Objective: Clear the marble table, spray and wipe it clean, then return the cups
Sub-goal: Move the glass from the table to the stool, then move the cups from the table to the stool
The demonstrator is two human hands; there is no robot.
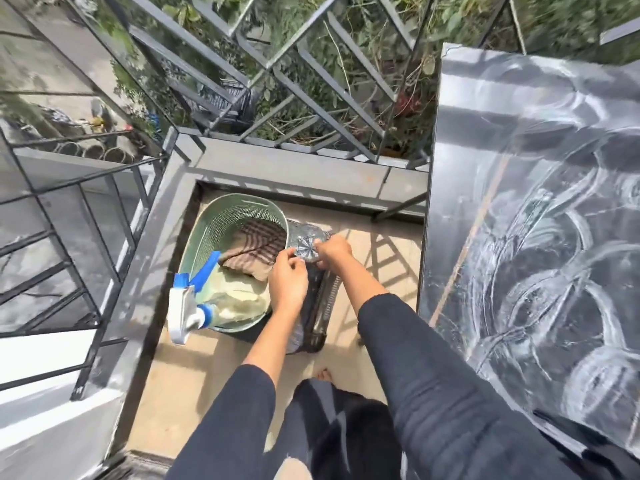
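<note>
The dark marble table fills the right side, its top streaked with white curved smears. Down on the floor, my left hand and my right hand both pinch a clear cut-glass cup above a dark slatted basket. More clear glass shows just behind that cup. A spray bottle with a blue trigger leans over the rim of the green basket.
The green basket holds a brown striped cloth and a pale cloth. A grey metal railing and a concrete ledge close off the balcony ahead and to the left. My bare foot stands on the beige floor.
</note>
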